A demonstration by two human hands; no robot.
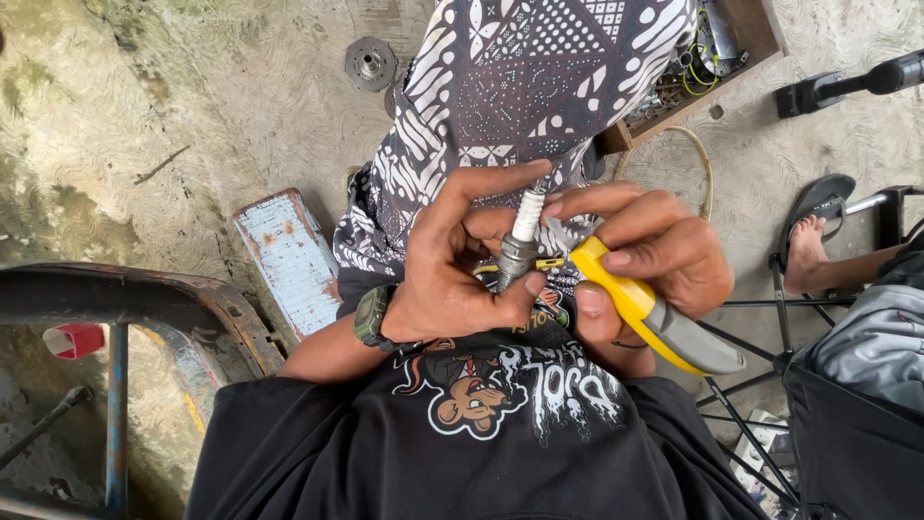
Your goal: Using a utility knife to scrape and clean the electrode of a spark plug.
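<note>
Concrete floor [192, 106] — metal disc [370, 64], painted plank [289, 258] (rusty) lie there.

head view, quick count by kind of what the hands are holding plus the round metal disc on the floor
spark plug: 1, in the left hand
yellow and grey tool: 1, in the right hand
round metal disc: 1, on the concrete floor
total: 3

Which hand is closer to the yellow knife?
The right. The right hand is wrapped around the yellow utility knife, holding its handle. The left hand sits beside it, its fingers pinching the spark plug, apart from the handle.
</note>
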